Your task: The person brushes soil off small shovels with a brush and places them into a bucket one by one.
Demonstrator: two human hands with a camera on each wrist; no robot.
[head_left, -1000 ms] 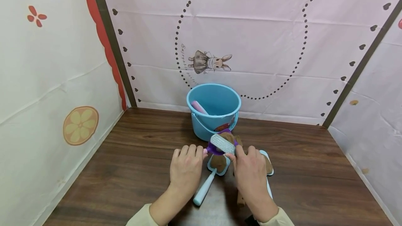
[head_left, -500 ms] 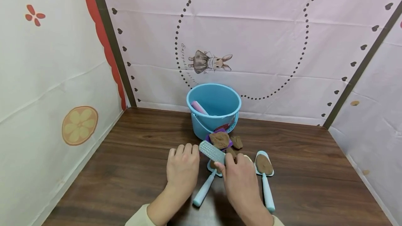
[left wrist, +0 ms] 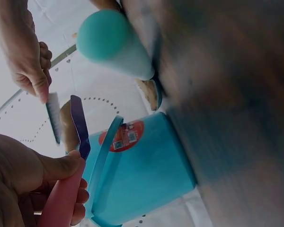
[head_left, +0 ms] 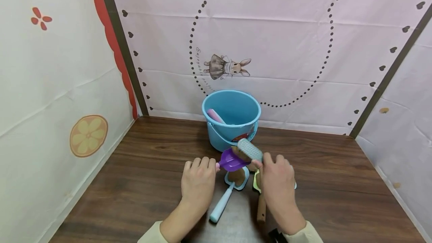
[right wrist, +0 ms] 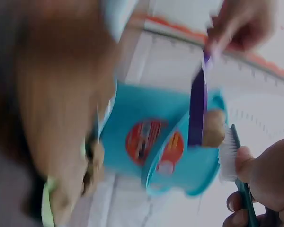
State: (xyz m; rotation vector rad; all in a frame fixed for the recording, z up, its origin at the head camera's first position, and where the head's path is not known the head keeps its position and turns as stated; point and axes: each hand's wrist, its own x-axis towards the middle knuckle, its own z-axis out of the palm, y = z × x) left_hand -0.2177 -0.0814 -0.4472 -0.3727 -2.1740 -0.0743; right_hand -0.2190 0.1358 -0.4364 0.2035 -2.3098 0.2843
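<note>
Purple shovel (head_left: 231, 161) up off table, in front of bucket, brown lump (head_left: 238, 153) on its blade. Left hand (head_left: 199, 181) has fingers curled round the shovel's pink handle (left wrist: 61, 201), thumb laid along it. Right hand (head_left: 278, 179) pinches brush (head_left: 250, 150) between thumb and curled fingers; brush head right by the lump, contact can't be told.

Beneath, on the table: light-blue shovel (head_left: 221, 205) with brown clump (head_left: 237, 177) on its blade; to its right, yellow-green shovel (head_left: 255, 182) with brown handle (head_left: 261, 209), partly behind right hand. Blue bucket (head_left: 217, 134) upright near the table's back edge, pink stick (head_left: 215, 115) leaning inside.

Table (head_left: 152, 168): dark brown wood grain, some glare near front. Printed cloth walls on three sides. Back wall (head_left: 270, 51) pinkish white, creased, sideways rabbit print (head_left: 224, 66), dotted curves, dark hearts. Left wall (head_left: 50, 74): red scalloped edge, flower, orange slice. Right wall (head_left: 405, 123) whitish, small prints.

Left wrist view: shovel blade edge-on, full grip on the pink handle, rounded teal end (left wrist: 103, 35) of a handle close to lens. Right wrist view: pale bristles (right wrist: 227, 156) facing the lump, dark green brush handle (right wrist: 246, 201); foreground blurred. Pale bumpy brush face only clear from head.
</note>
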